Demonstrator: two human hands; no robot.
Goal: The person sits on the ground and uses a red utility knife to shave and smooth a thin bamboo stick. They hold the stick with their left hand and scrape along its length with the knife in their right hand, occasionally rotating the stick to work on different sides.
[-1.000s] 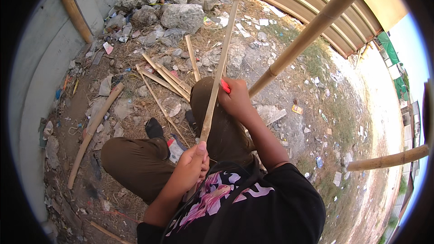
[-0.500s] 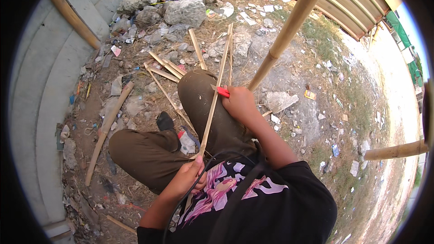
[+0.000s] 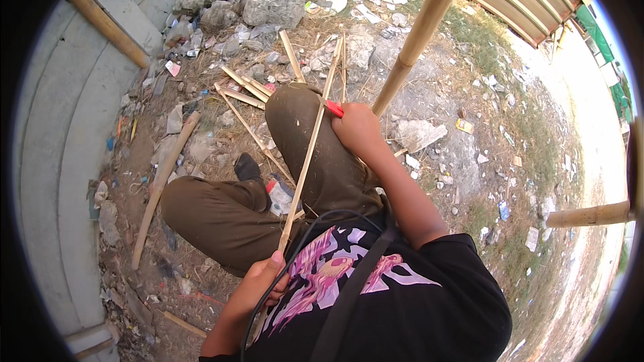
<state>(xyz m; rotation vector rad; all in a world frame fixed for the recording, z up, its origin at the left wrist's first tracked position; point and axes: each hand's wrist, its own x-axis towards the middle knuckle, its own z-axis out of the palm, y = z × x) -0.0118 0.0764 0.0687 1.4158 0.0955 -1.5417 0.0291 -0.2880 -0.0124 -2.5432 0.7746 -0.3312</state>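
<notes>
My left hand (image 3: 258, 281) is closed around the near end of a thin bamboo strip (image 3: 307, 154), low by my chest. My right hand (image 3: 357, 131) is clamped on a red-handled tool (image 3: 334, 108), pressed against the strip where it crosses my raised knee (image 3: 295, 104). The strip runs from the left hand up over the knee, its far tip out above the ground (image 3: 463, 154). I cannot make out the tool's blade. Beyond the knee lie cut bamboo pieces (image 3: 245, 87), rocks (image 3: 272, 3) and litter, with a thick bamboo pole (image 3: 419, 33) just beside my right hand. I judge the risk is the tool slipping off the narrow strip toward my leg, or the strip splitting unevenly, since only one end is held.
</notes>
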